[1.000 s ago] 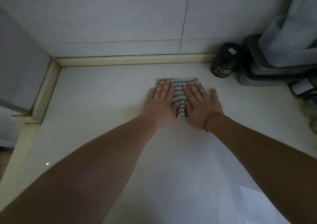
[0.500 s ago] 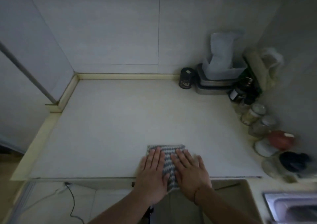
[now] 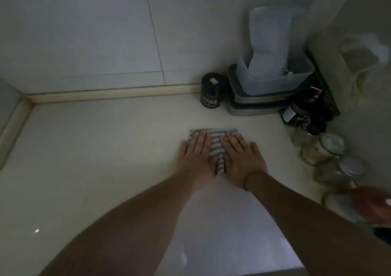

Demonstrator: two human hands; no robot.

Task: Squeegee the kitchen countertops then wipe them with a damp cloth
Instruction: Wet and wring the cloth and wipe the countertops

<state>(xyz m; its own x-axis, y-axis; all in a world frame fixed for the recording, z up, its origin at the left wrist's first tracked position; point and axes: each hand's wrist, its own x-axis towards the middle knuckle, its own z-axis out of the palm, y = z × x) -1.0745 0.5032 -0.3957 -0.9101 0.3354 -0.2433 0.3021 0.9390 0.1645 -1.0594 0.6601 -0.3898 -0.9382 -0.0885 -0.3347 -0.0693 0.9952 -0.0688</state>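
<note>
Head view: both hands, left (image 3: 195, 157) and right (image 3: 240, 159), fingers flat, pressing the folded grey-and-white zigzag cloth (image 3: 214, 149) onto the pale glossy countertop (image 3: 95, 159), wiping stage underway by the look of it, stretch toward the black jar (image 3: 212, 90) beyond the fingertips apparently left.

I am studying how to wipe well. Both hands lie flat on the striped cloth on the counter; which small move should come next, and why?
Probably a push of the cloth onward toward the back edge. The left hand and right hand press it flat, bare countertop lies ahead, and the black jar stands off to the right, so the way seems free.
</note>
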